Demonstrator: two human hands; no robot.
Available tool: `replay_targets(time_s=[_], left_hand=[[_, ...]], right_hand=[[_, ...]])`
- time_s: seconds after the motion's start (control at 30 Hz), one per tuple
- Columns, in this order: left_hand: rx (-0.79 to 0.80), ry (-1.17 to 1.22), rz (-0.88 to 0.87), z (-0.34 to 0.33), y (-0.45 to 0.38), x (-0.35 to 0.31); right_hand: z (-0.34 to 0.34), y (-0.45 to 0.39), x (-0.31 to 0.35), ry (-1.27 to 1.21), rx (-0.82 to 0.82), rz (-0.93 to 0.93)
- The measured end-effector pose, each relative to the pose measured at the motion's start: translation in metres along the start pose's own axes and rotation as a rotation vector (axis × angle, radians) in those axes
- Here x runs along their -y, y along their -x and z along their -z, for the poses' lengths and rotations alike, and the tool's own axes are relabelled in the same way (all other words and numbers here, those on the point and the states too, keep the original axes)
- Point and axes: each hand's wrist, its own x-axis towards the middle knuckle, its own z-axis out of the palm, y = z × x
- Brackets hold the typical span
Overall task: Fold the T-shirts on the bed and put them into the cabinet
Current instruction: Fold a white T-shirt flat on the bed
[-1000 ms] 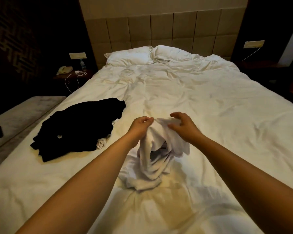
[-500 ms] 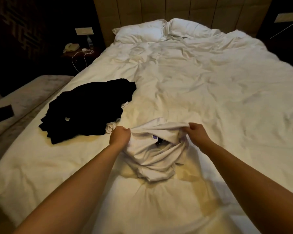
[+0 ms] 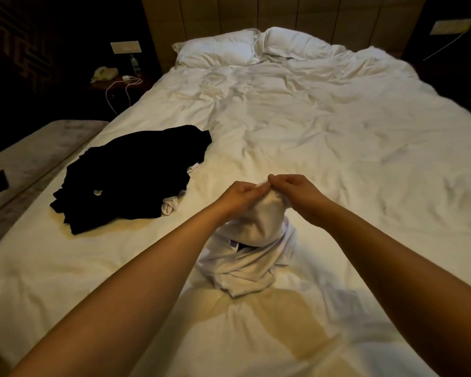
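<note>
A crumpled white T-shirt hangs in a bunch over the near middle of the bed, its lower part resting on the sheet. My left hand and my right hand pinch its top edge side by side, fingertips almost touching, and hold it up. To the left lies a pile of black T-shirts, with a bit of white cloth poking out at its near right edge.
Two white pillows lie at the padded headboard. A dark nightstand at the back left carries a phone, a bottle and a white cable. A grey bench runs along the bed's left side. No cabinet is in view.
My hands were spread apart, stretching the white T-shirt low over the sheet. They have come together and lifted its top edge into a bunch.
</note>
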Motion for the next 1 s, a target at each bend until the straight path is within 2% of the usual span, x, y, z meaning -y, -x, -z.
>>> replay_targets(time_s=[0.07,0.17,0.27,0.37,0.47,0.6,0.73,0.8,0.93,1.0], left_hand=[[-0.035,-0.040,-0.090,0.000,0.000,0.004],[-0.154,0.055,-0.163,0.000,0.001,0.008],[-0.314,0.126,-0.162,0.002,0.005,0.010],[-0.492,0.295,-0.079,0.021,0.005,0.015],[-0.430,0.202,-0.036,0.038,0.005,0.024],[-0.301,0.021,-0.102,0.039,0.014,0.031],[-0.322,-0.058,-0.107,0.049,0.026,0.039],[-0.348,-0.101,-0.007,0.055,0.032,0.048],[-0.277,-0.416,0.333,0.070,0.042,0.082],[-0.217,-0.554,0.374,0.076,0.049,0.096]], right_hand=[[0.008,0.006,-0.007,0.013,-0.021,-0.017],[0.015,0.015,-0.019,0.108,0.036,-0.118],[0.014,0.020,-0.025,0.182,0.078,-0.188],[0.011,0.024,-0.031,0.221,0.127,-0.164],[0.004,0.024,-0.036,0.167,0.131,-0.107],[-0.013,0.016,-0.035,0.138,0.011,-0.050],[-0.025,0.004,-0.038,0.181,0.036,-0.114],[-0.031,-0.003,-0.042,0.278,0.061,-0.176],[-0.043,-0.011,-0.053,0.593,0.127,-0.221],[-0.050,-0.011,-0.056,0.669,0.173,-0.196]])
